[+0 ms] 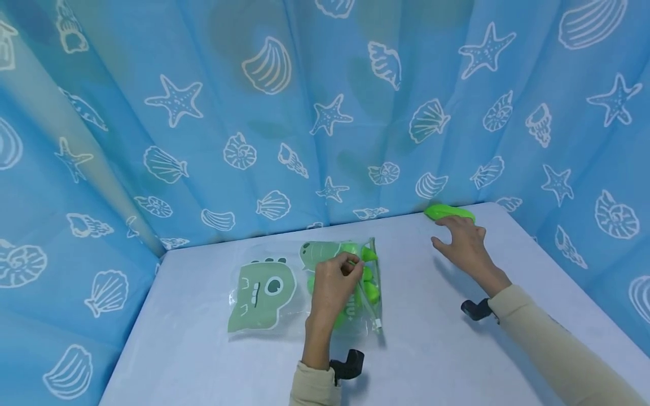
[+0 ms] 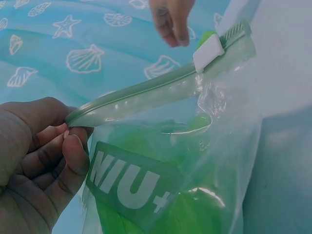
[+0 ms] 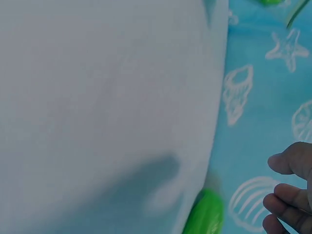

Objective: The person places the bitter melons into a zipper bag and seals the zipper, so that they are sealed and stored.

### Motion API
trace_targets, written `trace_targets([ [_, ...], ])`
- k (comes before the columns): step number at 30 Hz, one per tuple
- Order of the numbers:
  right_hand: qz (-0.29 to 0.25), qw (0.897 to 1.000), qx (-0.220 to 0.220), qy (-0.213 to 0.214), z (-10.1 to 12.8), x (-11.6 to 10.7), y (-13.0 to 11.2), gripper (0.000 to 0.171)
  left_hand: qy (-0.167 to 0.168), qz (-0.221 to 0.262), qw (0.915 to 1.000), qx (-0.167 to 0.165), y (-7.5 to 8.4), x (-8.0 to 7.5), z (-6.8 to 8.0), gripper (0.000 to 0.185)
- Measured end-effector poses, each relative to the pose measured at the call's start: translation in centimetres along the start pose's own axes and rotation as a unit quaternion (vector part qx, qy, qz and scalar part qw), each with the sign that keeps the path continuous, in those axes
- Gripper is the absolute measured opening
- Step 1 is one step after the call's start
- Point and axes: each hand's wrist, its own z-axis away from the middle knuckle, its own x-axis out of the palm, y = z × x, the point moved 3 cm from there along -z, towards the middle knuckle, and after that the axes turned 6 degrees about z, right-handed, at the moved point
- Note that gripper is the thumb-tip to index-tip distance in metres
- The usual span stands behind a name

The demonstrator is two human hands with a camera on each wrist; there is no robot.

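A flat pouch printed with a green dinosaur face (image 1: 261,293) lay at the left of the pale table (image 1: 431,349), just beside a clear zip bag (image 1: 355,282) holding bright green pieces. The left hand (image 1: 332,285) was on that bag: in the left wrist view its fingers (image 2: 68,161) were curled and pinched together on one end of the green zip strip (image 2: 141,95), with the white slider (image 2: 208,52) sitting at the strip's far end, away from the grip. The strip ran from the pinch toward the back of the table, so the bag's mouth appeared to face the right hand's side.

Further right, a single green piece (image 1: 449,212) lay apart from the bag at the table's back edge, touching or nearly touching the blue shell-and-starfish curtain (image 1: 325,113). Its long axis ran roughly along that edge, across the line of the reaching arm. The right hand (image 1: 464,242) was by far the nearer of the two; its fingers were spread and loosely bent, holding nothing, with the tips at the piece's near side. In the right wrist view the fingertips (image 3: 287,195) hung just beside the green piece (image 3: 204,214) without closing on it; whether any tip touched it could not be told.
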Motion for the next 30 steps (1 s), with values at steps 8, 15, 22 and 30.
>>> trace_targets([
  [8, 0.038, 0.999, 0.017, 0.004, 0.4, 0.4, 3.7, 0.049, -0.01, 0.001, 0.9998, -0.017, -0.5, 0.4, 0.5, 0.011],
  [15, 0.068, 0.995, 0.066, -0.015, -0.4, 0.2, 5.7, 0.071, -0.008, 0.001, 0.9998, -0.018, -0.4, 0.4, 0.4, 0.011],
  [22, 0.075, 0.992, 0.096, -0.027, -0.7, 0.6, 7.8, 0.071, -0.011, 0.003, 0.9999, -0.011, -0.3, 0.5, 0.2, 0.012],
  [30, 0.066, 0.993, 0.095, -0.021, -1.4, 0.6, 8.2, 0.055, -0.005, -0.002, 0.9998, -0.016, -0.5, 0.1, 0.0, 0.011],
])
